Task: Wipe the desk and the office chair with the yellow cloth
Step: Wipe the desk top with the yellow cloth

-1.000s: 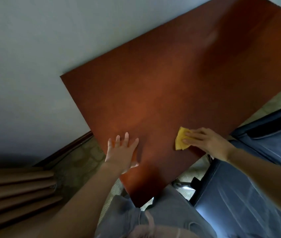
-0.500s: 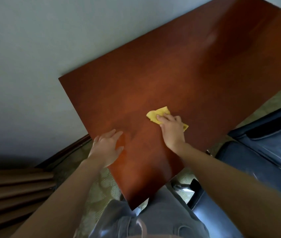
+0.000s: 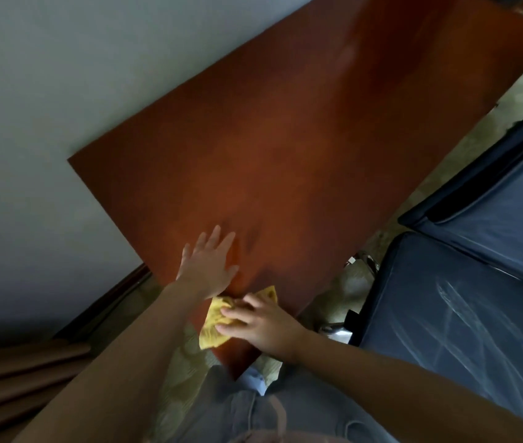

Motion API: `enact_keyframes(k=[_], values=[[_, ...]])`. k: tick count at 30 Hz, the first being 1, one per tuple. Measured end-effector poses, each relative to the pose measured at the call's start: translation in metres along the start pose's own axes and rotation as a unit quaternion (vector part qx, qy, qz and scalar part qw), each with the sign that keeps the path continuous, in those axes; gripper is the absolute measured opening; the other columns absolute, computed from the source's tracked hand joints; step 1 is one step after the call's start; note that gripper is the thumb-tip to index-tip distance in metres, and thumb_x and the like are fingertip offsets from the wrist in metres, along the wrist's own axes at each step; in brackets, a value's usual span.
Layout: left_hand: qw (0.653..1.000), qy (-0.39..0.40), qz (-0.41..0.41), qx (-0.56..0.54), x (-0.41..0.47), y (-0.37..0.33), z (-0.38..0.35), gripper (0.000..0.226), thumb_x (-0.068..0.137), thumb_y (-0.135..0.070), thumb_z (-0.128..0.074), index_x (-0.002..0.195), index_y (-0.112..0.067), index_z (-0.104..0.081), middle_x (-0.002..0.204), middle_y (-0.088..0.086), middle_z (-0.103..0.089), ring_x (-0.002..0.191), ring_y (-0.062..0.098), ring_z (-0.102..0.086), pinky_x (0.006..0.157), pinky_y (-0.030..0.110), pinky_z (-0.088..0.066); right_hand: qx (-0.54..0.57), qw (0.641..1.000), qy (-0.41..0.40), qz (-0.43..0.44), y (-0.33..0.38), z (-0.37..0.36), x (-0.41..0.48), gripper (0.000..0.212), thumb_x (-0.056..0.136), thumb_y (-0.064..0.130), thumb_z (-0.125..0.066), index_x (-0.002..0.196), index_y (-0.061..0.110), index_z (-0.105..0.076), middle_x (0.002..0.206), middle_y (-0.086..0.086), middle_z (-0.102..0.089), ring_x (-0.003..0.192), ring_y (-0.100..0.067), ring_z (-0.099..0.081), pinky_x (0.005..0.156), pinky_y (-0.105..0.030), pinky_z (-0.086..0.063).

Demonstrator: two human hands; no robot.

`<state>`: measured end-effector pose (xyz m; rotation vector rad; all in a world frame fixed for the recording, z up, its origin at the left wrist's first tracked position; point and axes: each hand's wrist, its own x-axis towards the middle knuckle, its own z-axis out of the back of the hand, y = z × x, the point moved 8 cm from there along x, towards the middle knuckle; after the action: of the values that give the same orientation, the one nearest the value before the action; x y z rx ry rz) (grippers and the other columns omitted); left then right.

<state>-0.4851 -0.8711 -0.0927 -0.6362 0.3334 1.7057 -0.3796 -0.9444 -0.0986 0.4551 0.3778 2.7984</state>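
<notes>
The reddish-brown desk (image 3: 285, 148) runs diagonally from its near corner at bottom centre to the top right. A crumpled yellow cloth (image 3: 213, 327) lies on the near corner, partly hanging over the left edge. My right hand (image 3: 260, 324) presses on it with fairly straight fingers. Flat on the desk just beyond the cloth, with fingers spread, rests my left hand (image 3: 210, 265). The blue office chair (image 3: 464, 321) stands to the right of the desk, its seat streaked with pale marks.
A pale wall (image 3: 77, 91) runs along the desk's left side, with a dark skirting board (image 3: 109, 302) at its foot. Brown boards (image 3: 13, 378) lie at the bottom left. Patterned floor shows between desk and chair. My legs in jeans (image 3: 253, 417) stand at the desk's near corner.
My right hand has dragged the cloth from mid-desk back to the near corner. My left hand has slid from the desk's left edge further onto the top, fingers spread.
</notes>
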Motion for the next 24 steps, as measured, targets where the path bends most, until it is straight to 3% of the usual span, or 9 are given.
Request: enact_keyframes(k=[2, 4, 7, 11, 14, 19, 24], values=[[1.0, 0.019, -0.007, 0.014, 0.004, -0.013, -0.008, 0.07, 0.099, -0.043, -0.04, 0.152, -0.03, 0.003, 0.16, 0.002, 0.015, 0.147, 0.027, 0.008, 0.117, 0.05, -0.002, -0.006, 0.998, 0.03, 0.053, 0.001, 0.001, -0.019, 0.036, 0.08, 0.012, -0.06, 0.106, 0.033, -0.071, 0.115, 0.006, -0.067, 0.088, -0.02, -0.064, 0.07, -0.029, -0.053], [0.999, 0.027, -0.021, 0.031, 0.007, -0.026, -0.012, 0.071, 0.099, -0.044, -0.04, 0.152, -0.031, 0.005, 0.159, 0.002, 0.018, 0.146, 0.029, 0.012, 0.116, 0.05, -0.002, -0.006, 0.994, 0.062, 0.094, -0.009, 0.007, -0.034, 0.042, 0.074, 0.014, -0.071, 0.11, 0.036, -0.069, 0.118, 0.01, -0.065, 0.094, -0.018, -0.063, 0.072, -0.027, -0.053], [0.998, 0.032, -0.04, 0.041, 0.014, -0.04, -0.013, 0.074, 0.098, -0.044, -0.042, 0.151, -0.033, 0.008, 0.158, 0.002, 0.021, 0.146, 0.03, 0.015, 0.116, 0.051, -0.001, 0.008, 0.99, 0.095, 0.104, -0.039, 0.024, -0.051, 0.049, 0.071, 0.015, -0.079, 0.115, 0.033, -0.068, 0.121, 0.009, -0.064, 0.096, -0.019, -0.064, 0.07, -0.028, -0.054], [0.997, 0.044, -0.039, 0.044, 0.024, -0.05, -0.014, 0.093, 0.09, -0.047, -0.056, 0.15, -0.033, 0.013, 0.158, 0.004, 0.022, 0.145, 0.03, 0.016, 0.116, 0.051, -0.001, 0.007, 0.992, 0.1, 0.071, -0.088, 0.052, -0.069, 0.038, 0.077, 0.014, -0.068, 0.112, 0.03, -0.07, 0.12, 0.006, -0.065, 0.091, -0.021, -0.065, 0.069, -0.026, -0.051], [0.997, 0.046, -0.039, 0.042, 0.028, -0.053, -0.017, 0.099, 0.087, -0.053, -0.059, 0.15, -0.031, 0.013, 0.158, 0.005, 0.022, 0.145, 0.03, 0.015, 0.116, 0.052, 0.0, 0.009, 0.995, 0.097, 0.023, -0.134, 0.073, -0.076, 0.046, 0.07, 0.006, -0.079, 0.112, 0.025, -0.071, 0.12, 0.001, -0.065, 0.088, -0.024, -0.064, 0.067, -0.031, -0.052], [0.996, 0.041, -0.043, 0.069, 0.03, -0.047, -0.019, 0.087, 0.091, -0.056, -0.049, 0.15, -0.035, 0.012, 0.158, 0.002, 0.022, 0.146, 0.026, 0.014, 0.117, 0.051, -0.002, 0.017, 0.994, 0.084, -0.066, -0.21, 0.097, -0.075, 0.046, 0.073, 0.003, -0.078, 0.115, 0.019, -0.069, 0.119, -0.004, -0.065, 0.081, -0.027, -0.059, 0.067, -0.033, -0.052], [0.995, 0.043, -0.039, 0.085, 0.031, -0.042, -0.021, 0.073, 0.097, -0.054, -0.037, 0.149, -0.039, 0.011, 0.158, -0.003, 0.021, 0.147, 0.021, 0.012, 0.116, 0.052, -0.002, 0.01, 0.98, 0.052, -0.191, -0.289, 0.112, -0.073, 0.043, 0.08, -0.002, -0.07, 0.119, 0.015, -0.065, 0.123, -0.012, -0.062, 0.086, -0.033, -0.054, 0.076, -0.045, -0.052]])
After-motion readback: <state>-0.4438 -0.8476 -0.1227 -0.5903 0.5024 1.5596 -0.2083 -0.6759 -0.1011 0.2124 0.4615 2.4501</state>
